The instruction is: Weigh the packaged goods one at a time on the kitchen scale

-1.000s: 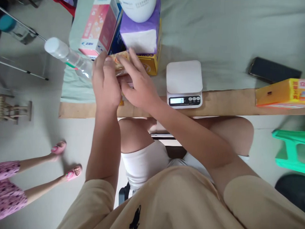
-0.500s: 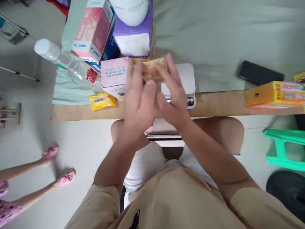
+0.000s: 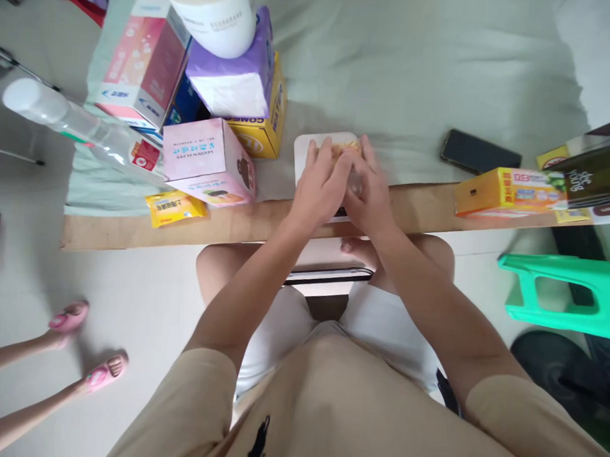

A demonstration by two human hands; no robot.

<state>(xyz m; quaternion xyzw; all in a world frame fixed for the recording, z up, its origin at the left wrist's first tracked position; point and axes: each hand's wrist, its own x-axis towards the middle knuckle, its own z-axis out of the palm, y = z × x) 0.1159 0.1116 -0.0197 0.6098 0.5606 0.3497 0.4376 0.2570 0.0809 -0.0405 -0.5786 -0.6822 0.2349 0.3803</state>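
Both hands are close together above a flat white scale (image 3: 302,147) by the table's front edge. Between them is a small orange-brown packet (image 3: 350,146), mostly hidden by the fingers. My left hand (image 3: 317,189) curls over its left side. From the right, my right hand (image 3: 372,194) closes round it, thumb turned inward. Whether the packet rests on the scale I cannot tell. A pink box (image 3: 198,148) stands left of my left hand, with a yellow sachet (image 3: 174,208) in front of it.
On the left are a clear bottle (image 3: 95,133), a tall pink carton (image 3: 141,59) and a white cup (image 3: 217,22) on a purple tissue pack (image 3: 230,79). At right lie a black phone (image 3: 480,152) and an orange box (image 3: 509,191). A green stool (image 3: 523,276) stands below.
My hands have moved right with the packet, away from the pink box and over the scale. They are now closed more tightly round it. The whole view has shifted, too.
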